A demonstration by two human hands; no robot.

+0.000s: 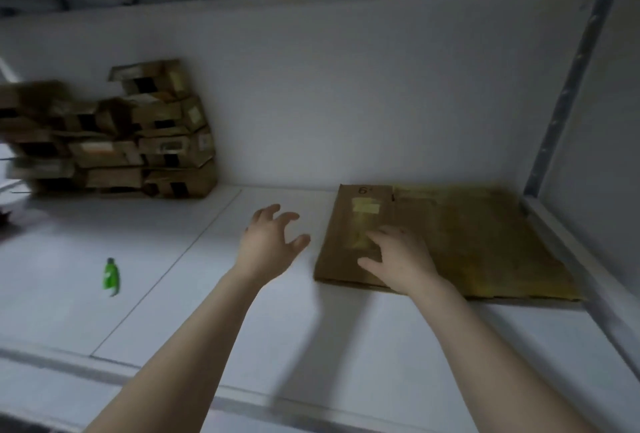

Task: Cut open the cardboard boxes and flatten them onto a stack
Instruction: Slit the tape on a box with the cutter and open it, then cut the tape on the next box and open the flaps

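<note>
The flattened cardboard (485, 242) lies flat on the bench (242, 328) at the far right. Its far edge meets the back wall (346, 86) and its right edge sits just beside the raised right border of the bench. More than one layer shows along the near edge. A handwritten "6" is marked near its far left corner, with strips of yellowish tape below it.

The right hand (401, 259) rests on the near left part of the cardboard. Its fingers are spread and nearly straight, palm down; it grasps nothing. The left hand (270, 242) is above the bare bench just left of the cardboard, apart from its left edge. It is released, with fingers spread and slightly curled, and holds nothing. Whether it touches the bench cannot be told. Both forearms are bare and reach in from the near edge.

A pile of uncut boxes (138, 142) stands at the far left against the wall, several rows high, with dark tape on the faces. The left part of the pile is blurred.

A green cutter (111, 277) lies on the bench at the near left, well apart from both hands and from the cardboard.

A thin seam crosses the bench surface between the cutter and the left hand. A metal upright (568, 86) rises at the far right corner.
</note>
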